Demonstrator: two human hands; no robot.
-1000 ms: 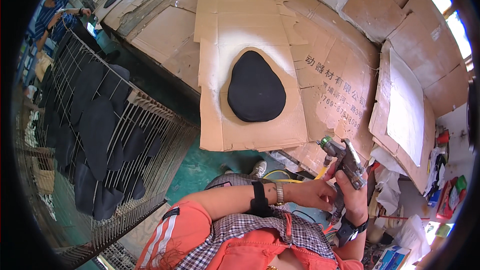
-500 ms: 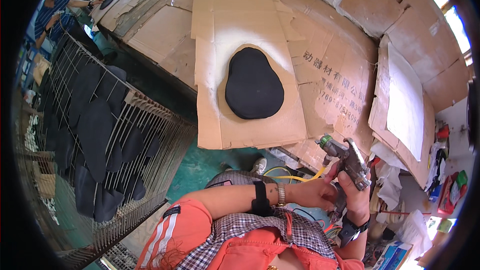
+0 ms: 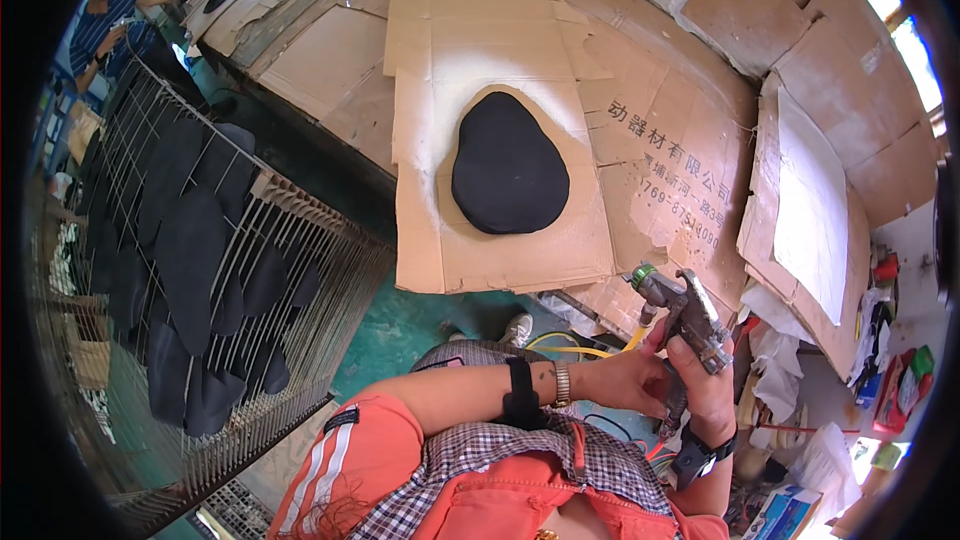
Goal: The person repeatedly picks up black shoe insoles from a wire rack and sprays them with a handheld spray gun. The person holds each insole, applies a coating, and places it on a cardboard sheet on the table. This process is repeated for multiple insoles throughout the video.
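Spray gun (image 3: 690, 320) is in the right hand (image 3: 706, 392), near the worktop's (image 3: 325, 90) near edge, toward its right corner; the fingers are wrapped closed round the handle. Left hand (image 3: 628, 383) is at the handle's side with curled fingers; whether they pinch anything, I cannot tell from where I stand. Black pad (image 3: 510, 165) lies flat on a cardboard sheet (image 3: 520, 265) at the worktop's near edge, narrow end toward the far edge, untouched by either hand. White residue (image 3: 480, 70) marks the sheet beyond the narrow end. Yellow hose (image 3: 575, 349) runs below the near edge toward the gun.

Assessment: handling the gun well calls, in my judgement, for a firm right grip, left fingers clear of the nozzle, slack in the hose, and an even distance from the pad on any pass over it.
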